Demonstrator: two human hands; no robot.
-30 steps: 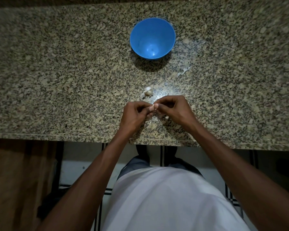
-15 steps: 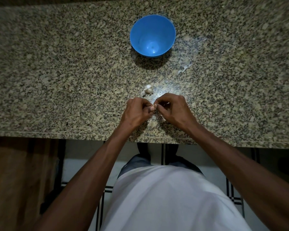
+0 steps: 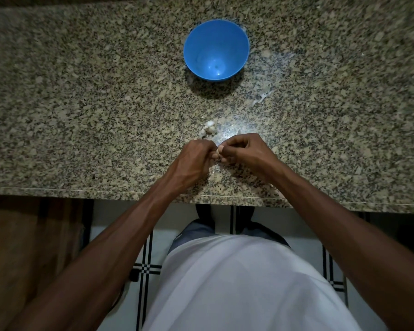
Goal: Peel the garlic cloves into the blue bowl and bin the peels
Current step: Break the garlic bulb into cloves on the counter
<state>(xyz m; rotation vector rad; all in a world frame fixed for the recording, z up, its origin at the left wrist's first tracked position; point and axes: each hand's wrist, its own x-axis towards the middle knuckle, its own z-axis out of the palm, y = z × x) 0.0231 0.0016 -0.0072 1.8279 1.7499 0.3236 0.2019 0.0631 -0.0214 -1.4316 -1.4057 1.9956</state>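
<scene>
granite counter [image 3: 81,115]; both hands pinch a garlic clove [image 3: 217,156], no writing.

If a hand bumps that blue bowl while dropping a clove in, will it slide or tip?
The blue bowl looks like thin plastic and seems empty, so it is probably light and would likely slide on the polished granite counter. Its base is narrower than its rim, so a knock high on the rim might tip it. Best to drop cloves from above.
</scene>
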